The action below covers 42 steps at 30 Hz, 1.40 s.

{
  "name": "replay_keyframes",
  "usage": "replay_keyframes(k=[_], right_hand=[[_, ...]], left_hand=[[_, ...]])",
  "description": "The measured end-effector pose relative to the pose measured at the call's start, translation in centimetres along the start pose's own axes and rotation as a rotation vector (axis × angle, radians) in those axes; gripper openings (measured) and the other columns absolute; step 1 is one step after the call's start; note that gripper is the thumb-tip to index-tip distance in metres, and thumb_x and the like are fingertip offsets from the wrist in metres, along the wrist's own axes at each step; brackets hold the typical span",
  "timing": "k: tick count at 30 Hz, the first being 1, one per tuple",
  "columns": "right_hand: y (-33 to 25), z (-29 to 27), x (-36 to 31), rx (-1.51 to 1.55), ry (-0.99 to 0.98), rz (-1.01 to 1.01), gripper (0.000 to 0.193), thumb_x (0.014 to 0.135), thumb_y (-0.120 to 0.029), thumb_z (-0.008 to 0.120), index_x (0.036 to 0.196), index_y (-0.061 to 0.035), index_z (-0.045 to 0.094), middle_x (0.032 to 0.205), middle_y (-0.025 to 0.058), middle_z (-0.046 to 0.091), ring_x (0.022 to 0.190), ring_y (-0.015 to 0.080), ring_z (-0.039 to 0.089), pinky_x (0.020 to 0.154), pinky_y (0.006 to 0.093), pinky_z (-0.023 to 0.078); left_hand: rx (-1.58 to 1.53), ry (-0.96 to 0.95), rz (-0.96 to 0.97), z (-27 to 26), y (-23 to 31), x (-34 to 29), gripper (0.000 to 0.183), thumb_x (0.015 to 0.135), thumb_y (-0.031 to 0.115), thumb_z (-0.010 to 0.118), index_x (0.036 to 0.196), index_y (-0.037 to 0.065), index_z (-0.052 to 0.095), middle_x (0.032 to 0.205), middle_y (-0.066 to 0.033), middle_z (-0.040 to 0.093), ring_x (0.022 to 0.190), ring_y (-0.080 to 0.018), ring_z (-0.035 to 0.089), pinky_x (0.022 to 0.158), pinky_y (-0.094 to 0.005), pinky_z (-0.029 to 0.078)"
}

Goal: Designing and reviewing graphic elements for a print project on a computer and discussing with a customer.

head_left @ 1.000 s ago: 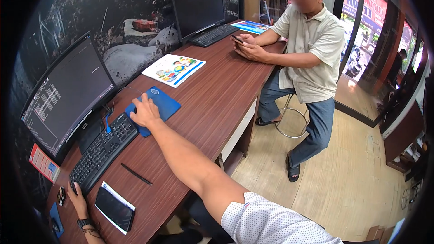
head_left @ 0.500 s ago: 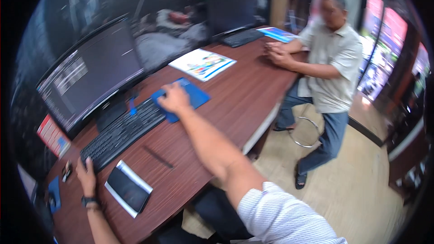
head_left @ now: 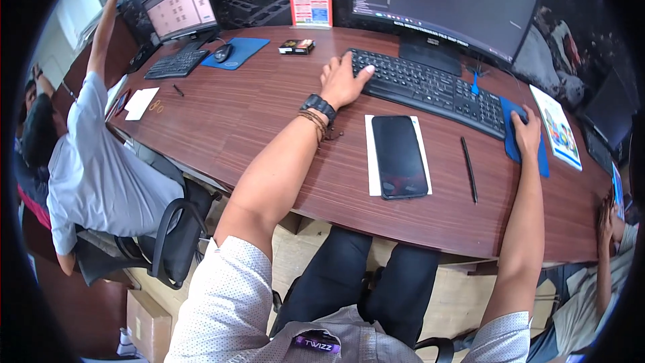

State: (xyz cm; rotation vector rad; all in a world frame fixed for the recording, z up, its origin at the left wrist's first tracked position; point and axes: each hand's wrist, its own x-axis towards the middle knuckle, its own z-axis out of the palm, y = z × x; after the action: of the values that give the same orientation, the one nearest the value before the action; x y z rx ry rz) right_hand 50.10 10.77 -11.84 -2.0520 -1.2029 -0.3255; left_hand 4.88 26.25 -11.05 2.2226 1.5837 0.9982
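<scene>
My left hand (head_left: 342,84) rests at the left end of a black keyboard (head_left: 430,86), fingers spread and thumb along its front edge. Over on the right, my right hand (head_left: 528,133) is curled over a dark computer mouse (head_left: 520,115), mostly hidden beneath it, on a blue mouse pad (head_left: 512,146). Behind the keyboard stands a monitor (head_left: 457,7) showing a dark screen with a file list. Between my forearms, a black phone (head_left: 401,156) lies on a white paper (head_left: 372,168). A slim black pen (head_left: 469,169) sits to its right.
At left, a seated person (head_left: 114,154) raises an arm near a second monitor (head_left: 180,7), keyboard (head_left: 176,64) and mouse (head_left: 223,52). A small black box (head_left: 296,47) and red calendar (head_left: 311,0) stand mid-desk. Another person's hand (head_left: 607,218) rests at far right beyond a colourful booklet (head_left: 557,128).
My view has swung left, bringing in the second workstation and the person with the raised arm. Both hands stay at the keyboard's left end and on the mouse.
</scene>
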Motion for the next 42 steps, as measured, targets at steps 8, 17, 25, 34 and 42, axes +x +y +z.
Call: replay_keyframes(k=[8, 17, 25, 34, 42], right_hand=[[0.6, -0.6, 0.5, -0.029, -0.016, -0.019, 0.057, 0.087, -0.045, 0.065, 0.133, -0.0120, 0.057, 0.125, 0.0236, 0.056, 0.119, 0.0380, 0.054, 0.101, 0.0434, 0.042], [3.9, 0.1, 1.9, 0.075, -0.042, -0.052, 0.059, 0.087, -0.042, 0.067, 0.133, -0.0059, 0.057, 0.124, 0.0256, 0.058, 0.115, 0.0357, 0.058, 0.100, 0.0421, 0.043], [3.3, 1.0, 2.2, 0.077, -0.068, -0.075, 0.057, 0.088, -0.038, 0.067, 0.134, -0.0052, 0.056, 0.123, 0.0242, 0.058, 0.112, 0.0346, 0.057, 0.100, 0.0419, 0.043], [3.7, 1.0, 1.2, 0.080, -0.024, -0.029, 0.054, 0.088, -0.032, 0.067, 0.134, -0.0057, 0.056, 0.120, 0.0220, 0.057, 0.110, 0.0333, 0.056, 0.099, 0.0407, 0.043], [0.7, 0.1, 0.0, 0.093, -0.003, 0.008, 0.055, 0.086, -0.033, 0.069, 0.132, -0.0050, 0.057, 0.122, 0.0210, 0.057, 0.110, 0.0329, 0.057, 0.098, 0.0414, 0.043]], left_hand=[[0.019, 0.003, -0.025, -0.9, 0.9, -0.8, 0.082, 0.090, 0.060, 0.055, 0.146, 0.003, 0.038, 0.137, -0.0276, 0.044, 0.128, -0.0445, 0.041, 0.107, -0.0533, 0.032], [-0.056, -0.011, -0.020, -0.1, 0.7, -0.4, 0.080, 0.089, 0.060, 0.057, 0.142, 0.003, 0.040, 0.137, -0.0289, 0.043, 0.128, -0.0468, 0.038, 0.108, -0.0550, 0.030], [0.001, 0.063, 0.009, 0.4, 0.3, 0.1, 0.076, 0.089, 0.059, 0.057, 0.139, 0.004, 0.043, 0.131, -0.0283, 0.045, 0.120, -0.0464, 0.042, 0.102, -0.0557, 0.033], [-0.028, 0.084, 0.031, 0.4, 0.4, -0.8, 0.078, 0.090, 0.058, 0.056, 0.143, 0.003, 0.040, 0.135, -0.0262, 0.044, 0.123, -0.0455, 0.040, 0.105, -0.0551, 0.030], [0.029, 0.143, 0.032, 1.0, -0.3, -0.2, 0.075, 0.090, 0.057, 0.056, 0.142, 0.005, 0.042, 0.134, -0.0243, 0.046, 0.123, -0.0433, 0.041, 0.104, -0.0541, 0.032]])
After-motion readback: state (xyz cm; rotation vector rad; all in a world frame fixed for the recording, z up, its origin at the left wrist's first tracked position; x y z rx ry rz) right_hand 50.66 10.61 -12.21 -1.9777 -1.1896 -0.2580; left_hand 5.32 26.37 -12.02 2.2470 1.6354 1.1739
